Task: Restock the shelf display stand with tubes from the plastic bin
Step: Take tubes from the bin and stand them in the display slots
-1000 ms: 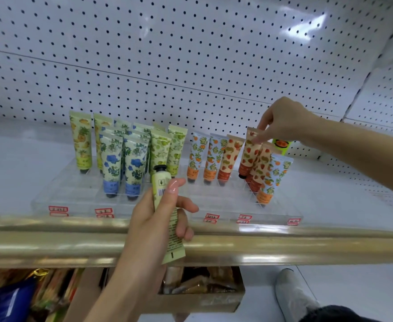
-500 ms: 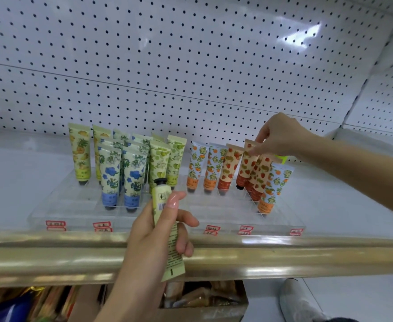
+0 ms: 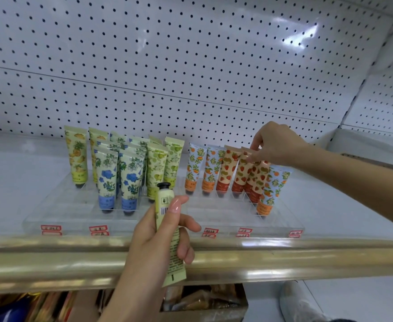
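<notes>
A clear acrylic display stand [image 3: 216,217] sits on the white shelf and holds upright tubes: pineapple, blue-flower and green ones on the left, orange-blossom and strawberry ones on the right. My left hand [image 3: 151,242] grips a pale green tube [image 3: 164,202] with its black cap up, in front of the stand's middle. My right hand [image 3: 278,144] reaches in from the right and pinches the top edge of a strawberry tube [image 3: 241,174] standing in the right rows.
A gold rail [image 3: 51,259] runs along the shelf's front edge. White pegboard [image 3: 191,66] backs the shelf. Below the shelf sits a box [image 3: 204,306] holding packaged items, with colourful packets [image 3: 28,307] to its left. Red price labels line the stand's front.
My right hand has dropped a little onto the strawberry tubes, and the yellow-green item seen under its palm no longer shows. The left hand keeps its tube in the same place.
</notes>
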Motion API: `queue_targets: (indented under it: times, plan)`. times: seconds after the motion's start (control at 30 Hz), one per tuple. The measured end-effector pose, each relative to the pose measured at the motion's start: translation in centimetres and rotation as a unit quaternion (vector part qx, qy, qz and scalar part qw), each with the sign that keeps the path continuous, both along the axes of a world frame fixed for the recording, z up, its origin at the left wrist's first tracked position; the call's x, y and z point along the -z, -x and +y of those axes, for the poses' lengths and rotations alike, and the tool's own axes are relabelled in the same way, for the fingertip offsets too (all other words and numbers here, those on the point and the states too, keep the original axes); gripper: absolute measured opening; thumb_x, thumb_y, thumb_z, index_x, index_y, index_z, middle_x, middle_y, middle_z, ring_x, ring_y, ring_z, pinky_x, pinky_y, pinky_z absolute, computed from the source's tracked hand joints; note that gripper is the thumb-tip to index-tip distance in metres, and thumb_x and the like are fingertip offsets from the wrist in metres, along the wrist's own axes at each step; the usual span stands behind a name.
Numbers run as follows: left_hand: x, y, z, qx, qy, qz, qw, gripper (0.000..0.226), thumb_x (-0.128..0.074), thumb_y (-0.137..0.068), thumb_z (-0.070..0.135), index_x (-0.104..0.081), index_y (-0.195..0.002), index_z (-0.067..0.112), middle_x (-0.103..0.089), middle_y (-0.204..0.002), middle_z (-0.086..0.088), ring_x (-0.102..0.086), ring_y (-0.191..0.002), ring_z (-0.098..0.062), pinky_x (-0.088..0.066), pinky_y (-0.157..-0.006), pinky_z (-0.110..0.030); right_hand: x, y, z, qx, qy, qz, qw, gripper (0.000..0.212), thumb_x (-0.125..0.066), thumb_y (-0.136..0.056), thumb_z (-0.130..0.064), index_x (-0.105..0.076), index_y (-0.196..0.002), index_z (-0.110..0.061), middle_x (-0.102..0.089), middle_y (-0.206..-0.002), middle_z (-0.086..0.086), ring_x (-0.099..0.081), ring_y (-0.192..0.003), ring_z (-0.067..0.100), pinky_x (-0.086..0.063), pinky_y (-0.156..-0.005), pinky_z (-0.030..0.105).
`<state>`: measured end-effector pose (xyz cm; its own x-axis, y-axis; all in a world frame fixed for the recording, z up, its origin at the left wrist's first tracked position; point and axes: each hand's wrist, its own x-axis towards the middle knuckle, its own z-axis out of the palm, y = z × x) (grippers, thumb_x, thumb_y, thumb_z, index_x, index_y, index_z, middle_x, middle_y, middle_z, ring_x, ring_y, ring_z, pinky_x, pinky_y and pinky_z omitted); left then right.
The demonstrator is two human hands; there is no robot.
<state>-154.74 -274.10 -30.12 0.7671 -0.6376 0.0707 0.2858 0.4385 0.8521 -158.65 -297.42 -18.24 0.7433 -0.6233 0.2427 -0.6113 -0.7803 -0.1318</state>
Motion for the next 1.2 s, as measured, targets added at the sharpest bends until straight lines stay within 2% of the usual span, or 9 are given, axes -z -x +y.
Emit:
queue_targets:
  times: [0.23,0.37,0.53,0.63,0.77,0.87,1.0,1.07,1.2]
  plan:
    - [-0.1,0.1,-0.2,-0.004,0.016,0.005,1.000,0.038,-0.051,-0.079,0.039,-0.065,-0.105,0.014,-0.062,-0.064,-0.008,-0.034,-0.036,-0.010,-0.036,-0.036,-0.021,-0.6,0.5,0.3,-0.024,0.017,-0.005,1.000,0.028,-0.077,-0.076,-0.025,-0.071,-0.097,-0.008,-0.050,-0.063,-0.004,-0.048,-0.055,0.008,-0.034,-0.049,0.021]
    - [-0.4,0.1,0.1,0.027,0.043,0.060,0.997,0.046,-0.047,-0.079,0.042,-0.065,-0.106,0.010,-0.060,-0.064,-0.009,-0.036,-0.037,-0.011,-0.034,-0.034,-0.021,-2.2,2.3,2.4,-0.063,0.022,-0.045,0.997,0.023,-0.075,-0.078,-0.024,-0.069,-0.098,-0.014,-0.046,-0.062,-0.004,-0.042,-0.054,0.006,-0.031,-0.050,0.018]
    - [-0.5,0.2,0.8,-0.010,0.035,0.075,0.996,0.044,-0.056,-0.070,0.040,-0.071,-0.105,0.017,-0.068,-0.078,0.000,-0.064,-0.066,-0.008,-0.052,-0.065,-0.021,-0.8,4.7,8.1,-0.155,-0.145,-0.092,0.973,0.009,-0.073,-0.077,-0.029,-0.071,-0.082,-0.022,-0.052,-0.051,-0.008,-0.045,-0.043,0.003,-0.040,-0.046,0.020]
    - [-0.9,0.3,1.8,-0.008,0.077,0.087,0.993,0.041,-0.060,-0.069,0.029,-0.071,-0.107,0.018,-0.072,-0.087,0.000,-0.068,-0.080,-0.005,-0.056,-0.073,-0.017,2.2,5.2,12.0,-0.220,-0.256,-0.066,0.939,0.014,-0.072,-0.075,-0.030,-0.071,-0.084,-0.019,-0.060,-0.060,-0.002,-0.055,-0.051,0.006,-0.049,-0.048,0.027]
    - [-1.4,0.2,3.9,-0.011,0.127,0.091,0.988,0.036,-0.060,-0.069,0.015,-0.068,-0.105,0.013,-0.074,-0.103,-0.004,-0.069,-0.099,-0.010,-0.055,-0.085,-0.026,6.0,4.7,15.7,-0.252,-0.283,-0.065,0.923,0.023,-0.073,-0.070,-0.045,-0.067,-0.086,-0.030,-0.065,-0.073,-0.007,-0.059,-0.066,0.001,-0.046,-0.060,0.015]
    - [-1.4,-0.4,5.6,-0.048,0.143,0.116,0.982,0.035,-0.060,-0.070,0.007,-0.063,-0.105,0.006,-0.071,-0.110,-0.010,-0.069,-0.102,-0.016,-0.051,-0.093,-0.039,8.2,4.1,17.4,-0.242,-0.311,-0.123,0.911,0.030,-0.079,-0.062,-0.045,-0.063,-0.085,-0.032,-0.068,-0.080,-0.004,-0.064,-0.074,0.006,-0.053,-0.070,0.024]
    - [-1.3,-0.8,7.7,-0.070,0.154,0.148,0.974,0.038,-0.060,-0.070,0.005,-0.054,-0.107,0.001,-0.072,-0.106,-0.013,-0.070,-0.098,-0.019,-0.054,-0.089,-0.046,9.7,3.5,19.0,-0.258,-0.316,-0.178,0.896,0.016,-0.079,-0.072,-0.027,-0.067,-0.083,-0.024,-0.071,-0.082,-0.003,-0.067,-0.075,0.009,-0.054,-0.070,0.025]
    - [-1.2,-1.1,8.6,-0.069,0.134,0.124,0.981,0.037,-0.062,-0.070,0.008,-0.054,-0.105,-0.001,-0.073,-0.102,-0.014,-0.071,-0.097,-0.021,-0.058,-0.082,-0.039,9.8,3.3,19.7,-0.263,-0.375,-0.217,0.862,0.007,-0.074,-0.077,-0.024,-0.070,-0.076,-0.019,-0.072,-0.075,0.005,-0.070,-0.070,0.015,-0.056,-0.064,0.025]
    - [-0.9,-1.7,9.6,-0.067,0.069,0.064,0.993,0.041,-0.063,-0.072,0.020,-0.056,-0.104,-0.004,-0.074,-0.098,-0.015,-0.071,-0.094,-0.024,-0.059,-0.074,-0.027,8.6,3.0,19.7,-0.256,-0.444,-0.269,0.816,0.024,-0.068,-0.068,-0.027,-0.073,-0.079,-0.007,-0.072,-0.069,0.012,-0.069,-0.063,0.020,-0.057,-0.062,0.024]
